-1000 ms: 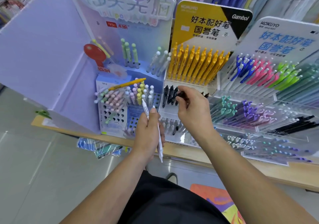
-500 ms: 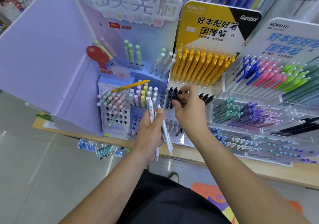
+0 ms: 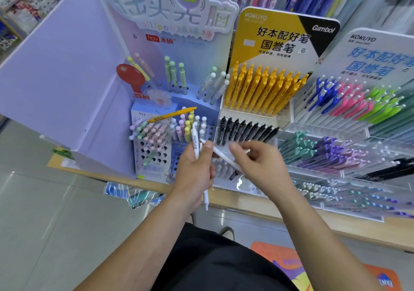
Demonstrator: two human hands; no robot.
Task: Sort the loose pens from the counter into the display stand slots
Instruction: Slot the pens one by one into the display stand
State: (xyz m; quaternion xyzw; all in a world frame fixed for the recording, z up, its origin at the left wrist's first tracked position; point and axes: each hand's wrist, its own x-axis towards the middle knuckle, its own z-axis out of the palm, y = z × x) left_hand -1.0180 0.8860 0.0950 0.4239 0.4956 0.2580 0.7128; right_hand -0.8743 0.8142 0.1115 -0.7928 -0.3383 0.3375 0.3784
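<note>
- White upright pen (image 3: 196, 143), long axis near-vertical, is gripped in the curled left hand (image 3: 194, 174).
- White slanted pen (image 3: 220, 155) runs from the left thumb down-right, below the black pens (image 3: 244, 131).
- Blurred right hand (image 3: 262, 167), fingers curled, meets its lower end; I cannot tell whether it has a hold.

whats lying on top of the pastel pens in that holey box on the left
One yellow pen lies slantwise across the tops of the pastel round-capped pens in the perforated white and blue box. Their lower barrels are hidden inside it.

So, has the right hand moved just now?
Yes. The right hand has dropped off the black pens, down toward the white pens in the left hand.
</note>
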